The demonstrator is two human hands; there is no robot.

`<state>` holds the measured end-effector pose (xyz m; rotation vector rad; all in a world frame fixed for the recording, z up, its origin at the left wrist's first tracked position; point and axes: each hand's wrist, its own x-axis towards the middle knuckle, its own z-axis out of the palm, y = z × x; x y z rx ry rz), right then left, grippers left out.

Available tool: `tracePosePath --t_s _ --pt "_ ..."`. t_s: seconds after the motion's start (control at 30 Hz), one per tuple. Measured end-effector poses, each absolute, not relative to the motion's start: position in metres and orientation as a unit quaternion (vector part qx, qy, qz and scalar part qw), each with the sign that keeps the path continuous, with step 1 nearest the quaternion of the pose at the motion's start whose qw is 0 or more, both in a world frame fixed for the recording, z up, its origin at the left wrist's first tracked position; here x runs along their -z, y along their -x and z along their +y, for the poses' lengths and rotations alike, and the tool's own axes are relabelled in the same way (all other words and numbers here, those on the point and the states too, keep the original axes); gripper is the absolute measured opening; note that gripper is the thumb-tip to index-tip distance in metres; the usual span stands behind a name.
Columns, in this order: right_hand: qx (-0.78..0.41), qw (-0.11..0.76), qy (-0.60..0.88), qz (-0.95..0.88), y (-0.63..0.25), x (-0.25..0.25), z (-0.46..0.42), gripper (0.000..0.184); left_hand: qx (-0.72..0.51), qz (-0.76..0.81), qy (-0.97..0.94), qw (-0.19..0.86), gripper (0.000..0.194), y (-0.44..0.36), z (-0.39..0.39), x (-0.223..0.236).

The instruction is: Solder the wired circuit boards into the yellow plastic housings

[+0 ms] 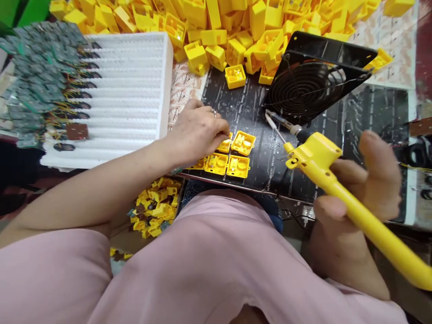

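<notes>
Square black fan (pixel 300 92), ribbed white tray (pixel 131 90), green object (pixel 29 12) upper left.

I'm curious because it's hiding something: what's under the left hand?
Parts of yellow cases peek out from beneath the left hand, on the black surface. Whatever else it covers can't be seen.

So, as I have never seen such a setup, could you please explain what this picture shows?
There is no machine arm: one head-worn camera looks down on a person's bare hands. The right hand holds a yellow tool with a metal tip. The left hand is at some small open yellow cases, partly hiding them. These lie on a black mat. Beyond are a black fan and heaped yellow parts; a white ridged tray is at left.
</notes>
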<state>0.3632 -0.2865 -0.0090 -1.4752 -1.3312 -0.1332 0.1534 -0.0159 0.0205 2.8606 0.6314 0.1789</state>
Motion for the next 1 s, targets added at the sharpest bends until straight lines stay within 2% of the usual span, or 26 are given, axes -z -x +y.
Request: tracePosePath --t_s 0.17,0.27,0.43,0.6,0.7,0.9,1.0 --pt "0.154 0.594 0.651 -0.446 -0.365 0.013 -0.286 0.061 -0.064 0.209 -0.971 0.092 0.032 -0.160 -0.023 -0.003" --pt "0.128 0.580 0.648 -0.476 -0.368 0.018 -0.286 0.033 -0.043 0.196 -0.976 0.081 0.034 -0.164 -0.026 -0.003" --pt "0.082 0.499 0.627 -0.593 -0.369 0.017 -0.288 0.048 0.035 0.197 -0.978 0.052 0.039 -0.171 -0.031 -0.011" --pt "0.058 0.493 0.568 -0.656 -0.367 0.007 -0.276 0.020 0.060 0.187 -0.980 0.031 0.039 -0.176 -0.032 -0.015" --pt "0.049 0.462 0.573 -0.675 -0.366 0.003 -0.270 0.025 0.059 0.180 -0.982 0.028 0.038 -0.177 -0.032 -0.015" --pt "0.041 0.459 0.546 -0.700 -0.371 0.002 -0.266 0.031 0.046 0.152 -0.987 0.007 0.037 -0.175 -0.030 -0.012" --pt "0.038 0.482 0.548 -0.682 -0.374 0.008 -0.269 0.024 0.028 0.143 -0.989 -0.008 0.038 -0.174 -0.030 -0.012"
